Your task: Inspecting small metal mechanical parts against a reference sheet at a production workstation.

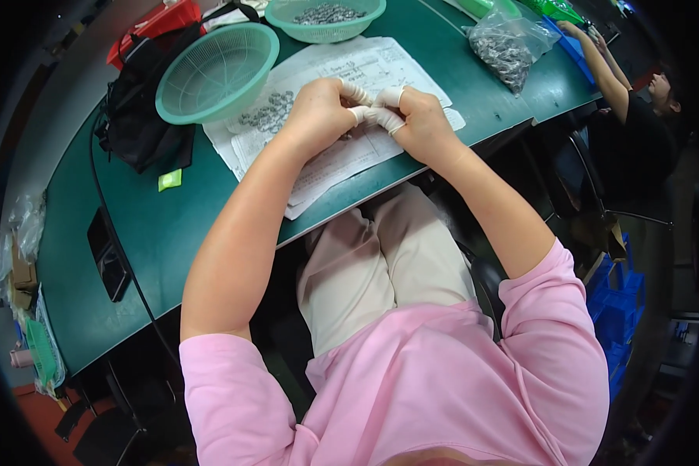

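Over the papers, my left hand (322,113) and my right hand (426,124) meet, with white coverings on the thumbs and forefingers. Their fingertips are pinched close together. Anything between them is too small or hidden to make out. A spread of small dark metallic pieces (269,113) lies on the printed paper sheets (392,60) just left of my left hand. Below my hands a few more tiny bits seem to lie on the paper, partly covered by the fingers.
A pale green mesh basket (219,74) stands at the left; another basket (326,33) behind holds metal pieces. A clear bag of metal parts (511,50) sits to the right. On the green table (163,241) are a black bag (144,116), phone (109,255) and cable. A co-worker (637,124) sits far right.
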### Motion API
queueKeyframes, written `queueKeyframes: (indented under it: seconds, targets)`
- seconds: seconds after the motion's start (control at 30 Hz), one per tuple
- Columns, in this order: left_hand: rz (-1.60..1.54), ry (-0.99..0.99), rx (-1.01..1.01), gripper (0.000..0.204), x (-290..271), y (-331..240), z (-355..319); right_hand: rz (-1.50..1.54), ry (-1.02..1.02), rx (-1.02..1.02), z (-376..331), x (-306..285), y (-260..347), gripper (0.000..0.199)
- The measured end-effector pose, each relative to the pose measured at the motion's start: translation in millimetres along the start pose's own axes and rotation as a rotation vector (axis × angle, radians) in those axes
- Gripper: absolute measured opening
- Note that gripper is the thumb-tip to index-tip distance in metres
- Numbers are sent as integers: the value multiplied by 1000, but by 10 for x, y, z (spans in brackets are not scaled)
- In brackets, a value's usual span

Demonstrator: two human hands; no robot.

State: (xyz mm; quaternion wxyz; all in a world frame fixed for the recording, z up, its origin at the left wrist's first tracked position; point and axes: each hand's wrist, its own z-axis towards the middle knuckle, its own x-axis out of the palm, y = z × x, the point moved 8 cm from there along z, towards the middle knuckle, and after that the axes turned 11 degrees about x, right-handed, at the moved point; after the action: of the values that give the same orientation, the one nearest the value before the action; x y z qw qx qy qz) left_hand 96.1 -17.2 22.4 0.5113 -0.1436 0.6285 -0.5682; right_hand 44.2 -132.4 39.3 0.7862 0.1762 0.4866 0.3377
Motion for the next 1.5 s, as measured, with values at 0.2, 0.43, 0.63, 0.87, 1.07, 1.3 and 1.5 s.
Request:
queueKeyframes:
  seconds: [0.2, 0.43, 0.63, 0.87, 1.07, 1.3, 1.5]
  targets:
    - [-47, 13, 8, 17, 26, 81, 28, 98, -29, 85, -13, -12, -125, 16]
    - [220, -17, 228, 18, 52, -161, 16, 688, -78, 446, 45, -264, -478, 19]
    - [411, 17, 322, 21, 153, -327, -37, 676, -197, 493, 44, -506, -774, 17]
    - [263, 37, 157, 25, 237, -187, 63, 535, -137, 520, 50, -416, -869, 19]
    - [415, 163, 45, 28, 268, -305, 194, 562, -165, 509, 42, -453, -880, 20]
    - [379, 99, -5, 27, 238, -358, 228, 601, -198, 484, 47, -462, -868, 22]
    - [501, 209, -103, 27, 334, -369, 252, 754, -280, 516, 3, -497, -986, 21]
